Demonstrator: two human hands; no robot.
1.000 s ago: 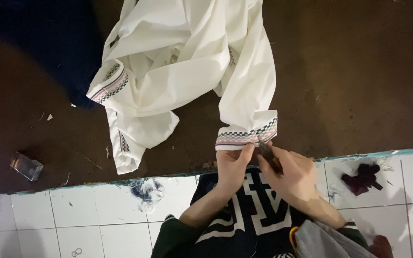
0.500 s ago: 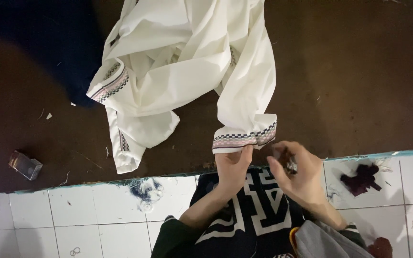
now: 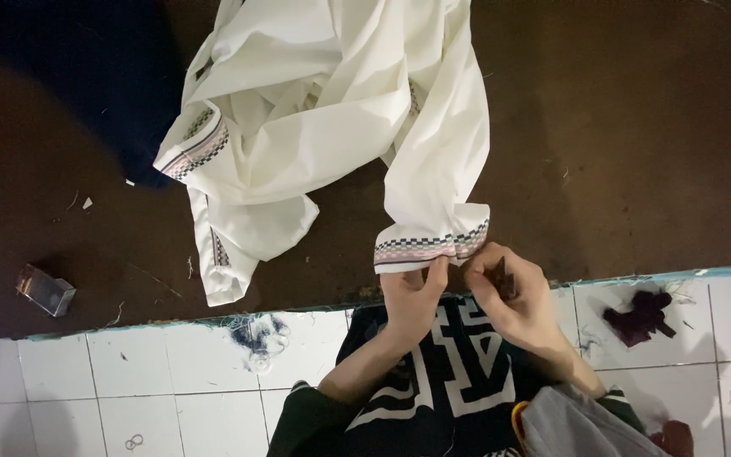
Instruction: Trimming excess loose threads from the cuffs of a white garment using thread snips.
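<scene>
A cream white garment (image 3: 332, 110) lies crumpled on a dark brown table (image 3: 636, 152). One sleeve hangs toward me, ending in a cuff (image 3: 431, 244) trimmed with a checkered black, white and pink band. My left hand (image 3: 412, 298) pinches the lower edge of that cuff near the table's front edge. My right hand (image 3: 509, 292) sits right beside it at the cuff's right end, fingers closed around a small dark tool that is mostly hidden. A second patterned cuff (image 3: 195, 151) lies at the left of the garment.
A small clear box (image 3: 44, 290) sits on the table at the left. Dark navy cloth (image 3: 86, 76) covers the far left. Below is a white tiled floor (image 3: 129, 381) with thread clumps (image 3: 260, 334) and dark purple fabric scraps (image 3: 640, 315).
My right hand has drawn slightly right and back from the cuff with the dark tool, then returned close to it. My left hand keeps its pinch on the cuff.
</scene>
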